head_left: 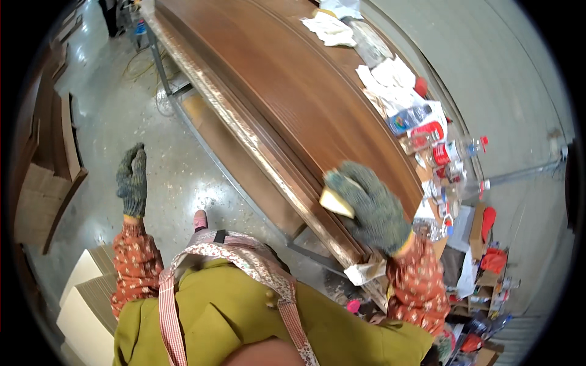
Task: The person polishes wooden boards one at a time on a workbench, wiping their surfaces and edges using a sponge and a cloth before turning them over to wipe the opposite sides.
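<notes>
My right hand [375,210], in a grey-green knit glove, is closed around a pale yellow block [336,203] that looks like a sponge. It rests at the near end of a long brown wooden panel [262,73] with moulded grooves, close to the panel's worn, pale-streaked edge [244,143]. The block's underside is hidden. Away from the panel, my left hand [133,180] hangs over the floor at the left in a matching glove. Its fingers are stretched out close together, with nothing visible in them.
A metal frame [201,137] holds the panel up. Along its right side lie white cloths [390,82] and several plastic bottles [452,151]. Cardboard-like boards [43,207] lean at the left. Cluttered boxes [488,277] stand at the lower right, and a yellowish hose [137,67] lies on the floor.
</notes>
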The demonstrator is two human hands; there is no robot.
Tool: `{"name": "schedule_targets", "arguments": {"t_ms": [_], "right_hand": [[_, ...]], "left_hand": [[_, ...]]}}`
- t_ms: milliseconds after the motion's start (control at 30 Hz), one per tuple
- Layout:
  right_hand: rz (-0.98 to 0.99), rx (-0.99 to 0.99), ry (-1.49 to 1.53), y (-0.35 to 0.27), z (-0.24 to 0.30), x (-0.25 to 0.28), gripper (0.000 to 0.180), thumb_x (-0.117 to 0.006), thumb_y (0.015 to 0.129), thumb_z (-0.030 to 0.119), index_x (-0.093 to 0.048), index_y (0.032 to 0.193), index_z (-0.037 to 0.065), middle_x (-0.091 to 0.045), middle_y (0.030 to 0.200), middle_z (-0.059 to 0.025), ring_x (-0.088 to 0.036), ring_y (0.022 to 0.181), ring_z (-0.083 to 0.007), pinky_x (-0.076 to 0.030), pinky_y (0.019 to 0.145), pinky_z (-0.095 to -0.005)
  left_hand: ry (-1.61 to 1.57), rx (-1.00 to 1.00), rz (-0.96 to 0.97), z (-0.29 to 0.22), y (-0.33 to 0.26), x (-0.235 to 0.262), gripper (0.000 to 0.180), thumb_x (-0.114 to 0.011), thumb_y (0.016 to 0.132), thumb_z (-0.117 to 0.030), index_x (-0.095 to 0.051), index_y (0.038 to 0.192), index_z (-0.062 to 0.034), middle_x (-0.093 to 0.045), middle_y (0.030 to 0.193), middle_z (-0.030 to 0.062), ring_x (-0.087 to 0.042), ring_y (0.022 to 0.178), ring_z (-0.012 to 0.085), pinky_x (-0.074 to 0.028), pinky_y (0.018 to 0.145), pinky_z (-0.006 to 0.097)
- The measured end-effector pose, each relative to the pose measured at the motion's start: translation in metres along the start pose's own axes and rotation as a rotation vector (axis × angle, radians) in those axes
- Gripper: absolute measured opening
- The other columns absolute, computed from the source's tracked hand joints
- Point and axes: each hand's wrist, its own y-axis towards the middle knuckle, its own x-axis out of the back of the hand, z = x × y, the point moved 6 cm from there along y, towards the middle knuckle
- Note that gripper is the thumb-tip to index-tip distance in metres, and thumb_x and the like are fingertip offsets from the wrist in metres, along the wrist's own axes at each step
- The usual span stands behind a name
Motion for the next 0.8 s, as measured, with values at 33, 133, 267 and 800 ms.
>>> {"name": "schedule_targets", "arguments": {"t_ms": [33, 133, 267, 800], "right_hand": [[0.01, 0.041, 0.048, 0.034, -0.002, -0.005, 0.072, -0.072, 0.062, 0.004, -0.047, 0.128, 0.015, -0.05, 0.12, -0.0155, -0.053, 0.108, -0.0333, -0.049, 0.085, -0.0384], [0.009, 0.26, 0.126, 0.151, -0.009, -0.04, 0.071, -0.069, 0.069, 0.003, -0.042, 0.132, 0.02, -0.049, 0.119, -0.0141, -0.054, 0.105, -0.034, -0.049, 0.086, -0.0396], [-0.173, 0.251, 0.081, 0.289, -0.034, -0.063, 0.058, -0.065, 0.072, 0.01, -0.046, 0.126, 0.017, -0.05, 0.118, -0.0132, -0.051, 0.108, -0.0339, -0.045, 0.09, -0.04], [0.108, -0.243, -0.095, -0.039, 0.008, -0.003, 0.066, -0.074, 0.058, 0.005, -0.055, 0.121, 0.014, -0.052, 0.121, -0.0171, -0.053, 0.11, -0.0356, -0.046, 0.09, -0.0416]], "left_hand": [[0.002, 0.021, -0.02, 0.013, -0.011, 0.011, 0.026, -0.056, 0.089, -0.018, -0.062, 0.108, -0.0007, -0.064, 0.103, 0.0118, -0.058, 0.099, 0.0198, -0.043, 0.089, 0.032], [0.068, 0.202, -0.049, 0.071, -0.046, 0.031, 0.024, -0.056, 0.089, -0.018, -0.063, 0.105, -0.0004, -0.065, 0.1, 0.0104, -0.059, 0.094, 0.0185, -0.045, 0.086, 0.031], [0.011, 0.38, 0.055, 0.113, -0.077, 0.032, 0.022, -0.057, 0.089, -0.016, -0.064, 0.101, 0.0005, -0.066, 0.098, 0.01, -0.059, 0.09, 0.0173, -0.045, 0.084, 0.03], [-0.015, 0.302, 0.471, 0.093, -0.067, -0.083, 0.025, -0.059, 0.086, -0.022, -0.065, 0.098, -0.0013, -0.067, 0.092, 0.0127, -0.063, 0.086, 0.0227, -0.047, 0.08, 0.032]]}}
